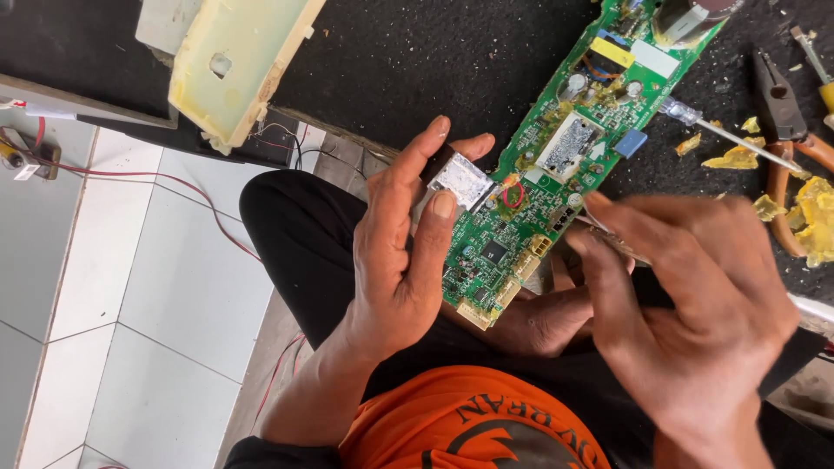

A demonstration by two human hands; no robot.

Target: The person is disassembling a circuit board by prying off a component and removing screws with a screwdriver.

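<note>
Around circuit board point(556, 165), left hand point(404, 252)

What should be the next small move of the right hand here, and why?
Probably bring the right hand and its thin tool to the green circuit board. The left hand grips the board's lower end by the silver heat sink, and the tool's tip hovers at the board's edge.

One view only, from the head-worn camera, looking steeply down over the person's own chest and lap. It sits close in: the long green circuit board point(556, 165) and both hands fill the middle of the frame. The far edge takes in the black textured bench point(417, 61), the near edge an orange shirt point(469, 417), the left side white floor tiles point(148, 287).
</note>
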